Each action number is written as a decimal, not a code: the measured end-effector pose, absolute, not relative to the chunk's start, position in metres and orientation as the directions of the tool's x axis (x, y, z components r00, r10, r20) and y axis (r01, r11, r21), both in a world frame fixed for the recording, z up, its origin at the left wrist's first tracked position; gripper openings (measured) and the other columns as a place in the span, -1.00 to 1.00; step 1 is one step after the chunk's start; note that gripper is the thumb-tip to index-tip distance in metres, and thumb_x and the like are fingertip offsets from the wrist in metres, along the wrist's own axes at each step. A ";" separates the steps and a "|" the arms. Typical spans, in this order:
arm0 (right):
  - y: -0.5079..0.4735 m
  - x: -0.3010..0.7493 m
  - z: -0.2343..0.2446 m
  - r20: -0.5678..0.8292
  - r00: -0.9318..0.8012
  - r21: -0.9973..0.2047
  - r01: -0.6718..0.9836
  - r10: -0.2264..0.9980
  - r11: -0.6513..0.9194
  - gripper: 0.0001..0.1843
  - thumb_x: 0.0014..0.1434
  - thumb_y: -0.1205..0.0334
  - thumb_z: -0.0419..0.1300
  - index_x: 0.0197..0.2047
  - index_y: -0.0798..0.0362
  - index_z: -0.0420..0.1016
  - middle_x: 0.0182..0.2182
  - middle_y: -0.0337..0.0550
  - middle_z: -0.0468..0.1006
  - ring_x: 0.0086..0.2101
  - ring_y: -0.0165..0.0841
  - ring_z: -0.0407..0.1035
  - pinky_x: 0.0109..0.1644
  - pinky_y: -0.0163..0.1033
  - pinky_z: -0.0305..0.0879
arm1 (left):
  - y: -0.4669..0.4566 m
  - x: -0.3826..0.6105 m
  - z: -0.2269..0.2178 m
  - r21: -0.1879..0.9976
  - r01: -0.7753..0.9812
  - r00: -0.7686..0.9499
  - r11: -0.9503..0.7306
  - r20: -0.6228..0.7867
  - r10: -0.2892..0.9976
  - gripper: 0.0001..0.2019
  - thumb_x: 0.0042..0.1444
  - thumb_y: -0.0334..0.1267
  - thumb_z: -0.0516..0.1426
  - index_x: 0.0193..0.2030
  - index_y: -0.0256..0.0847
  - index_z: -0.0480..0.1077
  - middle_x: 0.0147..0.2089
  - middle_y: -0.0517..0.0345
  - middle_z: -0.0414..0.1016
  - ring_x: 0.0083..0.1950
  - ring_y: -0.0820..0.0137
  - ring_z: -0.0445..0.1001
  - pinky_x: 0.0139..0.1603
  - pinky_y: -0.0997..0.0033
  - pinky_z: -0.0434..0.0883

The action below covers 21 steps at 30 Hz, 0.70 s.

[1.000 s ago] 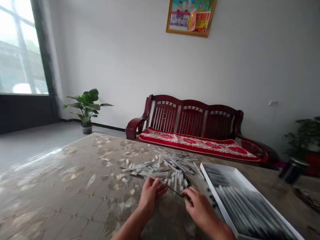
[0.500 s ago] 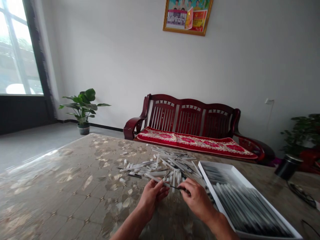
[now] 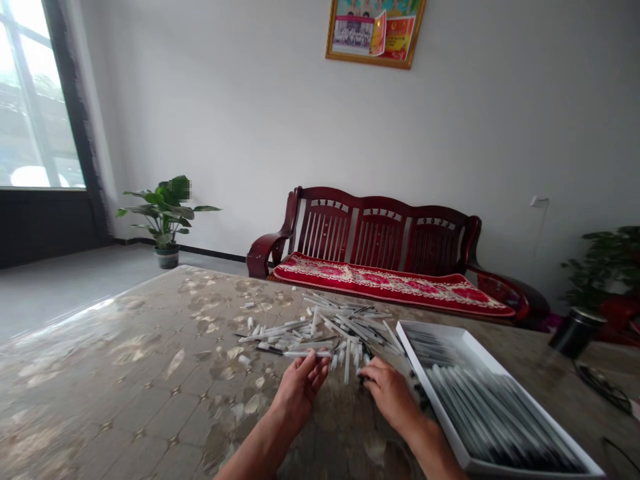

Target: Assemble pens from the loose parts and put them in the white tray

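My left hand (image 3: 299,383) is closed in a pinch on a translucent white pen barrel (image 3: 311,354), held nearly level above the table. To its right, my right hand (image 3: 389,390) has its fingers bent together around a small black piece (image 3: 361,379), mostly hidden by the fingertips. A loose pile of white pen parts (image 3: 345,320) lies just beyond both hands, with a few dark thin rods mixed in. Small black parts (image 3: 416,383) lie between my right hand and the white box (image 3: 433,400).
The box on the right holds rows of pens (image 3: 500,413) with dark ends. A black cylindrical container (image 3: 577,333) and a cable (image 3: 607,387) are farther right. Beyond the patterned table (image 3: 150,373) stands a dark red wooden bench (image 3: 380,233); a potted plant (image 3: 167,213) stands at left.
My hands have moved apart. The thin dark rod that stretched between them no longer shows. My left hand now holds the barrel more level, slightly farther forward.
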State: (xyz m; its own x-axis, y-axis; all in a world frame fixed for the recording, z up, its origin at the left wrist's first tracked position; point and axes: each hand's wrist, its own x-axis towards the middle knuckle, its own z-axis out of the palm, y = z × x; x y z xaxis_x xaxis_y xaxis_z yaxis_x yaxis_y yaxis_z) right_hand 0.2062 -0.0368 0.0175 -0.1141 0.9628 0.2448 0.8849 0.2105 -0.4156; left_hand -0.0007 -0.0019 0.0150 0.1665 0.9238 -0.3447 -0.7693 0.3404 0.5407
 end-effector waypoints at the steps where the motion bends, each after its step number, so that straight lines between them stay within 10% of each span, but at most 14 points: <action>1: -0.038 0.205 0.016 0.239 -0.125 -0.384 0.898 0.963 0.212 -0.67 0.05 0.45 0.10 -0.27 -0.08 0.63 -0.26 -0.15 0.56 -0.18 -0.27 0.47 -0.10 -0.27 0.29 | -0.003 0.000 0.014 0.549 -0.764 0.168 0.340 -0.340 0.925 -0.88 0.22 -0.53 0.10 -0.34 -0.34 0.39 -0.42 0.04 0.59 -0.45 0.48 0.60 -0.41 0.57 0.58; 6: -0.038 0.200 0.007 0.326 -0.065 -0.403 0.893 0.943 0.201 -0.77 0.10 0.40 0.11 -0.34 -0.04 0.57 -0.30 -0.14 0.55 -0.23 -0.26 0.47 -0.16 -0.27 0.31 | -0.006 0.004 0.012 0.581 -0.738 0.158 0.343 -0.346 0.925 -0.85 0.19 -0.54 0.12 -0.39 -0.31 0.36 -0.45 0.06 0.58 -0.44 0.47 0.60 -0.37 0.55 0.59; 13: -0.038 0.172 0.001 0.250 0.247 -0.940 0.293 0.936 0.173 -0.72 0.11 -0.01 0.18 -0.30 0.03 0.49 -0.44 -0.14 0.57 -0.44 -0.25 0.47 -0.48 -0.27 0.36 | -0.017 0.010 0.012 0.583 -0.728 0.185 0.362 -0.342 0.921 -0.86 0.10 -0.59 0.19 -0.39 -0.32 0.41 -0.43 0.05 0.60 -0.41 0.42 0.62 -0.34 0.54 0.59; 21: -0.048 0.148 0.010 0.106 0.294 -0.989 -0.070 0.950 0.132 -0.61 -0.06 -0.10 0.34 -0.33 0.06 0.51 -0.40 -0.09 0.61 -0.42 -0.22 0.49 -0.53 -0.27 0.37 | -0.020 0.011 0.011 0.599 -0.702 0.237 0.386 -0.315 0.919 -0.86 -0.01 -0.59 0.28 -0.42 -0.33 0.45 -0.44 0.05 0.61 -0.41 0.40 0.62 -0.31 0.56 0.58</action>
